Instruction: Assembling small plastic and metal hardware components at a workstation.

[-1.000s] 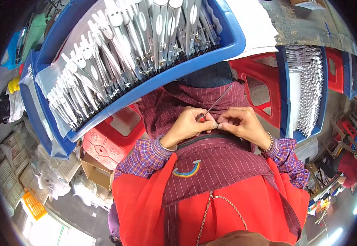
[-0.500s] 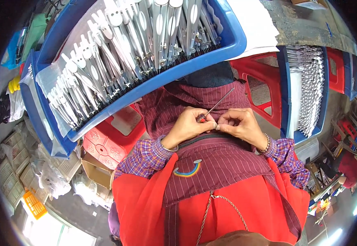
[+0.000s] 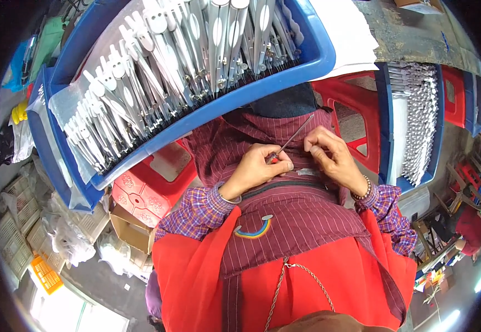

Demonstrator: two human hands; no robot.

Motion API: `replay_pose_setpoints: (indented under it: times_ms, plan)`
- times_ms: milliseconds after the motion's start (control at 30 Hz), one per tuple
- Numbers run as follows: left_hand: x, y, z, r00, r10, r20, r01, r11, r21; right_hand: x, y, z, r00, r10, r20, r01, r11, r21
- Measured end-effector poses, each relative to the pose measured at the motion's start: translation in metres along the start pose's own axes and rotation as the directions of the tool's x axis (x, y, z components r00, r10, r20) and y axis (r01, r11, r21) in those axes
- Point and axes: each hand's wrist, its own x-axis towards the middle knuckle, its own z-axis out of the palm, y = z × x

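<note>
My left hand [image 3: 257, 170] is closed round the dark and red handle of a screwdriver [image 3: 296, 135], its thin metal shaft slanting up and to the right over my lap. To the right, my right hand [image 3: 335, 159] is curled, with thumb and fingertips drawn in near the shaft. Whatever it may hold is hidden. Between the hands, a small pale, shiny piece [image 3: 307, 172] lies on the dark red striped apron [image 3: 301, 213]. Beyond my hands, a blue bin [image 3: 240, 99] holds many silver drawing compasses [image 3: 141, 72] standing in rows.
At the right, another blue bin [image 3: 385, 127] of silver metal pieces stands near a red plastic stool [image 3: 356, 102]. A second red stool [image 3: 141, 196] is under the large bin. White sheets [image 3: 345, 36] lie at the far side. Cardboard [image 3: 127, 228] and plastic bags [image 3: 72, 240] sit at the left.
My right hand has parted from my left and moved up and to the right, toward the screwdriver's shaft. The small shiny piece on the apron now shows. My left hand has barely moved.
</note>
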Motion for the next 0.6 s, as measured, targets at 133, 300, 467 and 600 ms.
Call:
replay_pose_setpoints:
  times_ms: [133, 300, 467, 600]
  plan:
    - [0.001, 0.002, -0.001, 1.000, -0.015, 0.005, 0.015, 1.000, -0.006, 0.001, 0.000, -0.004, 0.995, -0.096, 0.016, 0.097, 0.994, -0.055]
    - [0.003, 0.005, 0.000, 0.999, -0.041, 0.016, 0.041, 0.999, -0.005, -0.004, -0.039, -0.017, 0.952, -0.260, 0.160, 0.222, 0.949, 0.222]
    - [0.002, -0.007, -0.002, 1.000, 0.019, 0.002, -0.019, 0.999, -0.037, 0.001, -0.132, -0.023, 0.801, -0.505, 0.322, 0.251, 0.772, 0.584]
    - [0.003, -0.002, -0.001, 0.999, -0.028, 0.037, 0.029, 0.999, -0.036, 0.007, -0.157, -0.018, 0.695, -0.668, 0.267, 0.285, 0.596, 0.751]
